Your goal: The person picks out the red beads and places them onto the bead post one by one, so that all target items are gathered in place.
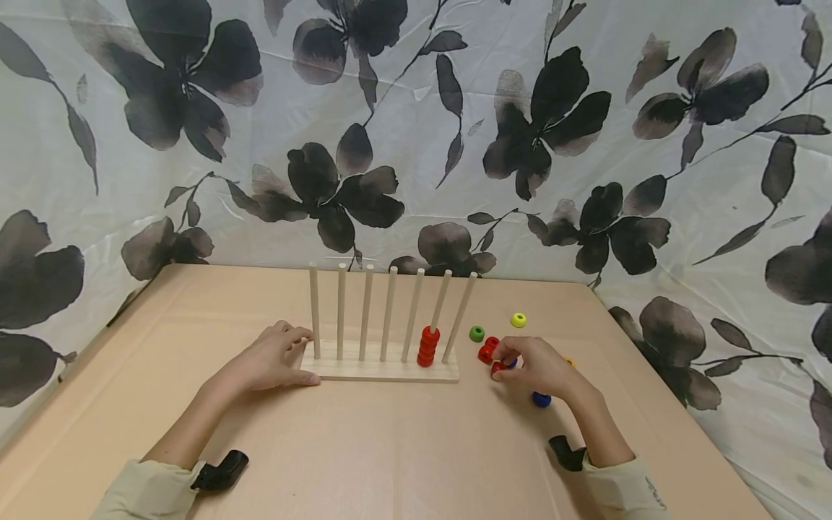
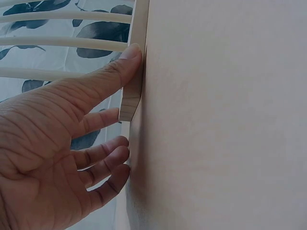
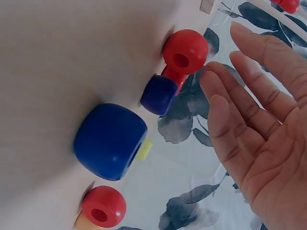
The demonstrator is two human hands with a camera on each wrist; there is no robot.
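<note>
A pale wooden peg rack (image 1: 383,372) with a row of upright pegs stands on the table. Several red beads (image 1: 427,347) are stacked on its second peg from the right. My left hand (image 1: 276,357) holds the rack's left end, thumb (image 2: 127,60) on the front edge and index finger behind it. To the right of the rack, my right hand (image 1: 536,365) hovers over loose beads, its fingers extended and slightly bent. Its fingertips are close to a red bead (image 3: 187,51), with nothing held between them in the right wrist view. A small dark blue bead (image 3: 159,94) lies beside that one.
Around the right hand lie a blue bead (image 1: 542,399), a green bead (image 1: 477,334) and a yellow bead (image 1: 518,320). Another red bead (image 3: 104,206) shows in the right wrist view. Floral cloth (image 1: 442,144) hangs behind the table (image 1: 377,448).
</note>
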